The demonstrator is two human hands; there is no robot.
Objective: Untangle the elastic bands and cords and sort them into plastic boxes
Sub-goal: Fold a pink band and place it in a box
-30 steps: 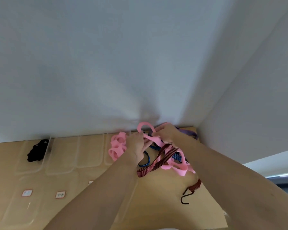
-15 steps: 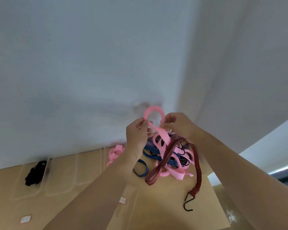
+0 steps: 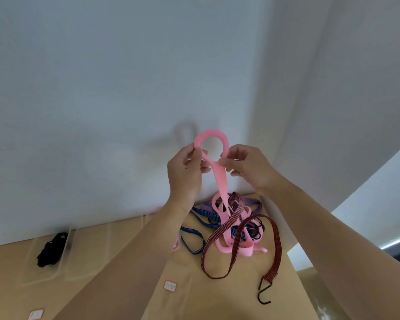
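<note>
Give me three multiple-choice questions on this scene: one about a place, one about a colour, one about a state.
1. Where is the black cord bundle?
A. In a clear plastic box at far left
B. On the floor
C. Hanging on the wall

2. What colour is the elastic band pinched by the left hand and right hand?
A. Blue
B. Pink
C. Green

3. What state is the red-and-black bungee cord in?
A. Coiled in a box
B. Stretched tight between the hands
C. Slack, with its hook on the table

Answers: 1 A, transparent walls surround the bundle. 2 B, both hands hold up a pink loop. 3 C, it curves loosely.
</note>
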